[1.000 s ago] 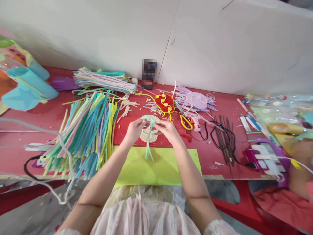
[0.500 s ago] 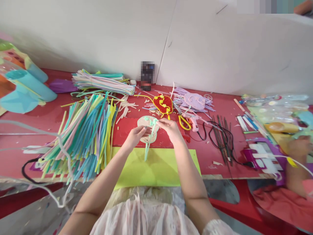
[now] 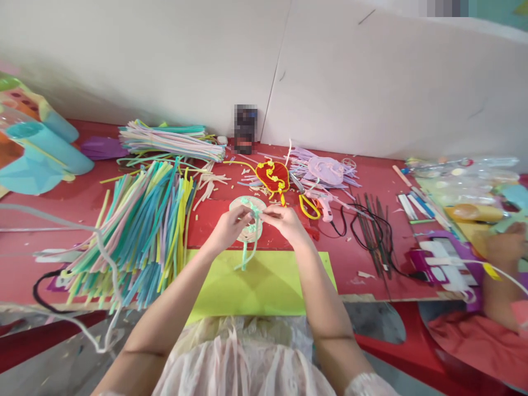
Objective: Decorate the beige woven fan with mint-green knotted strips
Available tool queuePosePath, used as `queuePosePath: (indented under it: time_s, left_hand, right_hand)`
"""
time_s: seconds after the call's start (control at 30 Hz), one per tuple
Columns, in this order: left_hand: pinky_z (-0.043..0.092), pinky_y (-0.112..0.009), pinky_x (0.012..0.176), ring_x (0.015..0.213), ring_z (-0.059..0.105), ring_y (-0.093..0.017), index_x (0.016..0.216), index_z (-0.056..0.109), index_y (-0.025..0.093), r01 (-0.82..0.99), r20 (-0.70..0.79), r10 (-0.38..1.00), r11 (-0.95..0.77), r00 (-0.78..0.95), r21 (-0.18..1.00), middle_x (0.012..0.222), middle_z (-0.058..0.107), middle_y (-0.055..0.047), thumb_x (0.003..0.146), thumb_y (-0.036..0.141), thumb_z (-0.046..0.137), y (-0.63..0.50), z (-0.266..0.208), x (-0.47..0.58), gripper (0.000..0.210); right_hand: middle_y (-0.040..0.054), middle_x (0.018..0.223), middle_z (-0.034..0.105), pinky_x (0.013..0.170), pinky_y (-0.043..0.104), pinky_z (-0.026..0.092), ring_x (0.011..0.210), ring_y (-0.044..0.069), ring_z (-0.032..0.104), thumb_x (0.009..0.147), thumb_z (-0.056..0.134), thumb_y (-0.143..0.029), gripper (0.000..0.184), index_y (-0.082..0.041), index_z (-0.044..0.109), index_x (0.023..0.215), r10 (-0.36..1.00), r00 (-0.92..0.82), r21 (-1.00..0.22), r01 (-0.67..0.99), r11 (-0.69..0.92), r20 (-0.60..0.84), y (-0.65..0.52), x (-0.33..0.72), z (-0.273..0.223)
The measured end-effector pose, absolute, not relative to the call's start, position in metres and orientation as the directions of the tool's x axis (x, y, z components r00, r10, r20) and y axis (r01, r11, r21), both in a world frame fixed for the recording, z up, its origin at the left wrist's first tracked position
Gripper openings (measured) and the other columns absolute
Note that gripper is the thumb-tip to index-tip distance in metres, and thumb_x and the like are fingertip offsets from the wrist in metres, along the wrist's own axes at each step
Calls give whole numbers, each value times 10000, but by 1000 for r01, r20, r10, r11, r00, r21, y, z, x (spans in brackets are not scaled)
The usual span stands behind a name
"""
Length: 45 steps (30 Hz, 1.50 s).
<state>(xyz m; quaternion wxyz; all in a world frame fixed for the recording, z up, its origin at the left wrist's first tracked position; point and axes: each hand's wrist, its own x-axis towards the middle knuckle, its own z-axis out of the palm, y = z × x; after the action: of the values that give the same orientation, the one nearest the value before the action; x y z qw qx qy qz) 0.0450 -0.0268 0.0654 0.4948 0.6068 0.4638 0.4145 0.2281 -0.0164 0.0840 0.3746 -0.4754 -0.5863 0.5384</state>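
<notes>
A pale, rounded pipe-cleaner piece with mint-green twists and a green stem lies in front of me. Above its right part, my right hand pinches a mint-green pipe cleaner, whose free end hangs down and curls left. My left hand is closed at the other side of the same strand, thumb and forefinger together near its twisted part. The fingers partly hide the middle of the pale piece.
Bundled pipe cleaners lie to the left. Beyond my hands are a red-and-yellow piece, a lilac one, yellow-handled scissors and a pink glue gun. A green sheet lies nearest me. Another person's arm is at right.
My left hand has moved right and up to the green twists, meeting my right hand. The strand's loose end now hangs apart from the stem. The view has shifted slightly.
</notes>
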Motion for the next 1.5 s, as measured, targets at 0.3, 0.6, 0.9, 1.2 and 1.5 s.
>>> queuePosePath:
  time_s: [0.3,0.6,0.9,1.2,1.5]
  left_hand:
    - [418,-242,611,656,538,-136,800,560,186,309,-14,836,-187,549,933,722,585,-13,878,319,472,-17,87,45,178]
    - [417,-219,569,557,482,-95,717,508,169,54,32,982,-43,188,998,614,481,19,929,402,397,-41,114,48,334]
    - [507,-284,722,717,589,-135,846,574,153,-207,-9,941,83,337,975,784,611,-36,907,410,461,-91,135,43,287]
    - [414,-249,670,667,510,-113,821,522,158,14,-28,954,25,298,1000,683,534,11,904,323,452,-105,116,46,197]
    - [375,-240,633,650,475,-116,808,492,181,170,-27,963,-20,268,985,685,496,22,899,303,437,-91,101,52,162]
  right_hand:
    - [17,828,705,795,318,450,819,168,622,735,686,-361,203,-182,711,828,870,-449,-969,221,-113,-204,-14,248,92]
    - [34,851,652,736,304,495,793,150,606,855,587,-251,105,-210,681,879,862,-140,-707,517,483,487,-53,248,147]
    - [-19,826,700,606,254,489,711,123,607,823,651,-188,250,-323,688,1030,270,-623,159,544,824,735,-74,254,127]
    - [-30,889,727,611,256,477,802,123,658,886,570,-234,227,-342,681,1053,420,-761,-1,482,876,495,-72,253,103]
    - [25,1008,700,813,329,502,917,167,630,882,563,-200,273,-302,651,1120,628,-321,-420,524,741,709,-70,245,86]
